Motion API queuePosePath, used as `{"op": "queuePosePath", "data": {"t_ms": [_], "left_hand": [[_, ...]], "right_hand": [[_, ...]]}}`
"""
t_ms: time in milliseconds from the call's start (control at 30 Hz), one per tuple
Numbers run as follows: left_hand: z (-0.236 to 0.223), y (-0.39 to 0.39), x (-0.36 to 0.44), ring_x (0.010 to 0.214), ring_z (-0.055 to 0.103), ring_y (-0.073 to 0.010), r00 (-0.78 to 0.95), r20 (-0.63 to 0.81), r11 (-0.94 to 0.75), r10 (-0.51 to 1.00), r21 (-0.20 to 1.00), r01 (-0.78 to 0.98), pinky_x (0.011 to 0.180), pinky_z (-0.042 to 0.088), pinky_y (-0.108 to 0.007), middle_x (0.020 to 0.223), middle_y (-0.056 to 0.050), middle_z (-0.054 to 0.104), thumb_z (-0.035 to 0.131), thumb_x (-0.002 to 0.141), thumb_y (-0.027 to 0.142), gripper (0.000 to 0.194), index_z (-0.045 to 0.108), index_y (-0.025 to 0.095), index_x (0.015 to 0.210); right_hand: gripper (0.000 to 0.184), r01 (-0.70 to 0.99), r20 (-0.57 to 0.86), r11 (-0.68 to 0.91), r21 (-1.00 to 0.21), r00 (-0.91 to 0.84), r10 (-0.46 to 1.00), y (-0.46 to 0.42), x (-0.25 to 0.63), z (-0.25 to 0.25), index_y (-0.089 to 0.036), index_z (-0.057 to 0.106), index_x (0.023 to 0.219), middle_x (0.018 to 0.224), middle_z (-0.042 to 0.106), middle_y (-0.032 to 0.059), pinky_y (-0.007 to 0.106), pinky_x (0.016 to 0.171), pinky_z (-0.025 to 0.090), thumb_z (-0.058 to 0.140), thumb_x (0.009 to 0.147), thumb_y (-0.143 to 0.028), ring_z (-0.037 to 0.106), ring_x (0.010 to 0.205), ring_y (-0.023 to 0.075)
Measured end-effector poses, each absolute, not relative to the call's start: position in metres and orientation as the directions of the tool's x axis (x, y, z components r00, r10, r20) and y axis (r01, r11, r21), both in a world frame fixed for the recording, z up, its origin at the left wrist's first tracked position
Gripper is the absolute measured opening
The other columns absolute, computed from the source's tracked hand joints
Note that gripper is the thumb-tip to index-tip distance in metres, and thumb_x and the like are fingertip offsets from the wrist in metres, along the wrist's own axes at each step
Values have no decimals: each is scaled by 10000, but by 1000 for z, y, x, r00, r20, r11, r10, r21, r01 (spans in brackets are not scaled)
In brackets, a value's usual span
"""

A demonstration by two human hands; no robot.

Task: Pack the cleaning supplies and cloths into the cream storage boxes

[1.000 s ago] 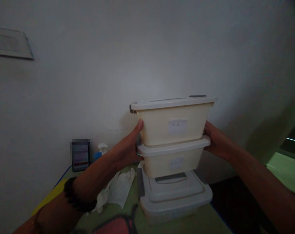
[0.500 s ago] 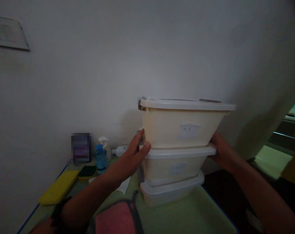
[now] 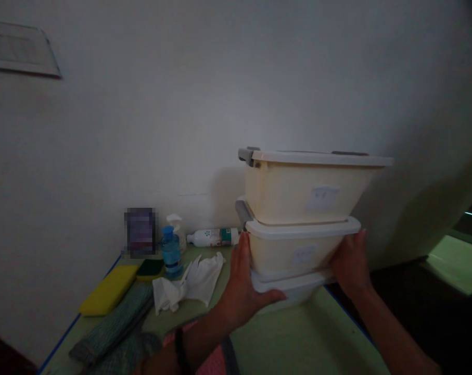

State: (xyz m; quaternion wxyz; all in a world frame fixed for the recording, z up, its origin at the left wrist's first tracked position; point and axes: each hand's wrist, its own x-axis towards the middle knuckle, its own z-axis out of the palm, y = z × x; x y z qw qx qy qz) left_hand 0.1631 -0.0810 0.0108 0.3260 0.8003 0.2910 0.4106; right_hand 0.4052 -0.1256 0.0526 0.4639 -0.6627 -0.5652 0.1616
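Three cream lidded storage boxes stand stacked toward the table's back right. The top storage box (image 3: 286,190) carries a paper label and a grey latch, and its lid juts out to the right. Below it sits the middle storage box (image 3: 275,255), also labelled. Part of the bottom storage box (image 3: 294,294) is covered by my left hand (image 3: 245,286), whose thumb lies across its front while the fingers press the stack's left side. My right hand (image 3: 351,263) grips the right side around the middle and bottom boxes; some of its fingers are hidden.
On the green table (image 3: 294,344) are white gloves (image 3: 200,278), a blue bottle (image 3: 171,255), a white bottle (image 3: 216,237) lying down, a pump bottle (image 3: 177,224), a yellow sponge (image 3: 109,291), a green scrubber (image 3: 150,269), grey cloth (image 3: 114,323) and pink cloth (image 3: 212,362). A pale wall stands behind.
The upper two boxes have come down onto the bottom box, lining up over it. Both hands have slid lower along the stack's sides, the left thumb now across the bottom box.
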Motion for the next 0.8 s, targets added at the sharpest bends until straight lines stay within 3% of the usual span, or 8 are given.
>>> {"op": "queuePosePath", "data": {"t_ms": [100,233,333,467,800], "left_hand": [[10,-63,178,1400,42,-326,495,519,-663,697,729,169,1132,107,-519,1525,-178,38,754,589,544,1233,-65,189,1440],[7,-36,196,1391,93,-341,473,586,-704,658,701,112,1120,146,-534,1514,-189,81,787,562,496,1238,-29,196,1443],[5,-19,207,1388,113,-342,475,618,-732,627,676,86,1119,148,-536,1508,-199,97,792,558,487,1235,-19,194,1443],[4,0,216,1385,125,-336,465,632,-744,620,662,91,1120,154,-524,1500,-206,118,792,559,481,1227,-5,182,1442],[-3,42,223,1373,180,-320,431,610,-704,665,704,90,1114,183,-508,1485,-187,159,776,606,425,1130,35,213,1432]], "right_hand": [[731,386,441,270,-882,478,759,-109,411,55,-352,288,1389,1373,494,3,424,1087,294,-42,817,-666,312,1347,216],[737,186,460,454,-872,628,627,-81,426,48,-311,526,1204,1202,635,29,422,1001,403,140,772,-766,536,1171,238],[673,116,450,521,-845,680,579,-61,437,41,-306,597,1107,1155,662,27,406,1012,384,232,772,-760,541,1166,225],[654,107,473,561,-821,676,564,-40,447,37,-290,600,1122,1186,647,10,409,1050,334,261,789,-739,501,1211,208],[591,182,497,515,-837,646,579,6,459,29,-276,625,1107,1150,660,21,423,1014,381,270,847,-671,527,1175,217]]}}
